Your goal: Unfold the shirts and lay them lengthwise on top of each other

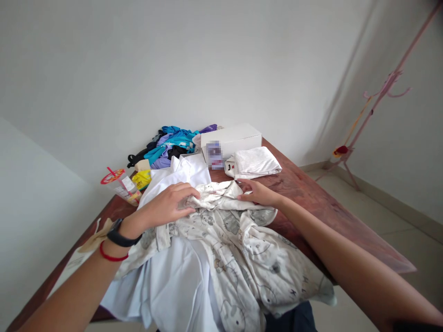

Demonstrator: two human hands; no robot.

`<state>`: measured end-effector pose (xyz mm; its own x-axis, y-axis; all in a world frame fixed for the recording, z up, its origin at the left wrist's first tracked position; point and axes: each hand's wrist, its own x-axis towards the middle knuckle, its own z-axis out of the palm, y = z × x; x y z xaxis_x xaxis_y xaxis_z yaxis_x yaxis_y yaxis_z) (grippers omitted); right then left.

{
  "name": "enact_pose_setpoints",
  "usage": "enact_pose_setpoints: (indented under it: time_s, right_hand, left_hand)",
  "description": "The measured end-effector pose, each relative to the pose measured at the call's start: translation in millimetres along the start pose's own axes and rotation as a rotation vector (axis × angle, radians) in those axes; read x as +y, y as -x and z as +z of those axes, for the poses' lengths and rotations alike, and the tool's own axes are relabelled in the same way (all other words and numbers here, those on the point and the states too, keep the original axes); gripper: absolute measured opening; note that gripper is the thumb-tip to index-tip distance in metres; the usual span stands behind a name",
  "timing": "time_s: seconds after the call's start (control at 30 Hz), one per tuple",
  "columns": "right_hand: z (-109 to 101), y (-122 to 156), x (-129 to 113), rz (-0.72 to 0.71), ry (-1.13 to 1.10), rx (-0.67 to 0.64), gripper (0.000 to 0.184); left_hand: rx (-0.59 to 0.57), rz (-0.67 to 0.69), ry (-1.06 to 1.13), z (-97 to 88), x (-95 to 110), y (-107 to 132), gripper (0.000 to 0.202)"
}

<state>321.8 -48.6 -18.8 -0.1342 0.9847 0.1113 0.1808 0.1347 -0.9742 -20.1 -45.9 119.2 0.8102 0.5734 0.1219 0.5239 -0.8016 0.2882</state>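
A white printed shirt (228, 249) with grey cartoon figures lies crumpled across the near part of the table, its lower part hanging over the front edge. At its bunched upper end, my left hand (169, 203) curls its fingers and thumb round the left side of the cloth. My right hand (258, 192) grips the same bunched end from the right, thumb and forefinger on either side of a fold. Beneath the printed shirt spreads a plain white garment (173, 281), partly covered. Its upper part shows beyond my left hand.
Behind stand a white box (238, 137) and a folded white ribbed garment (258, 162). A pile of blue, purple and black clothes (173, 144) lies against the wall. At left are a tilted plastic cup (126, 186) and yellow packet (141, 179). A pink coat rack (377, 101) stands right.
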Motion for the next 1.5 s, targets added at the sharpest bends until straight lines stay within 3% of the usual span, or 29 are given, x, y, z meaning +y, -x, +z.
enact_pose_setpoints:
  time_s: [0.1,0.2,0.3,0.4,0.6,0.73,0.9,1.03,1.17,1.3,1.37,1.5]
  right_hand:
    - [0.4,3.3,-9.0,0.105,-0.086,-0.045,0.080]
    - [-0.8,6.5,-15.5,0.163,-0.142,-0.076,0.063]
    - [-1.6,9.9,-19.4,0.181,-0.133,-0.187,0.045]
    - [-0.5,11.6,-21.4,0.185,-0.096,-0.240,0.041]
    - [1.4,10.4,-29.0,0.023,-0.153,-0.040,0.037]
    - [-1.7,14.0,-38.6,-0.117,-0.143,-0.033,0.036]
    - [-1.4,17.7,-42.1,-0.059,-0.003,-0.093,0.033]
    - [1.6,17.2,-41.2,-0.157,0.079,0.004,0.033]
    - [10.7,21.7,-51.9,-0.216,-0.030,0.151,0.037]
    - [39.1,30.3,-78.6,-0.250,-0.172,0.347,0.044]
    - [58.8,35.5,-94.0,-0.237,-0.195,0.348,0.044]
    - [91.8,49.8,-117.0,-0.279,-0.094,0.157,0.031]
  left_hand:
    - [0.026,-0.022,0.083,1.8,-5.9,6.0,0.020]
    - [0.032,-0.076,0.162,4.6,-10.0,10.6,0.026]
    - [0.029,-0.131,0.274,8.3,-11.1,14.5,0.035]
    - [0.046,-0.164,0.403,12.7,-13.0,15.8,0.042]
    - [0.206,-0.320,0.548,31.9,-25.1,9.0,0.072]
    - [0.070,-0.354,0.658,56.5,-34.6,7.4,0.083]
    - [-0.081,-0.334,0.744,77.6,-37.5,5.4,0.044]
    - [0.018,-0.366,0.787,70.5,-27.9,1.5,0.042]
    - [0.277,-0.445,0.760,52.5,-15.0,0.2,0.047]
    - [0.495,-0.519,0.760,41.4,8.0,-3.8,0.051]
    - [0.493,-0.510,0.858,39.7,26.1,-9.0,0.048]
    - [0.336,-0.408,1.123,38.1,62.7,-17.0,0.046]
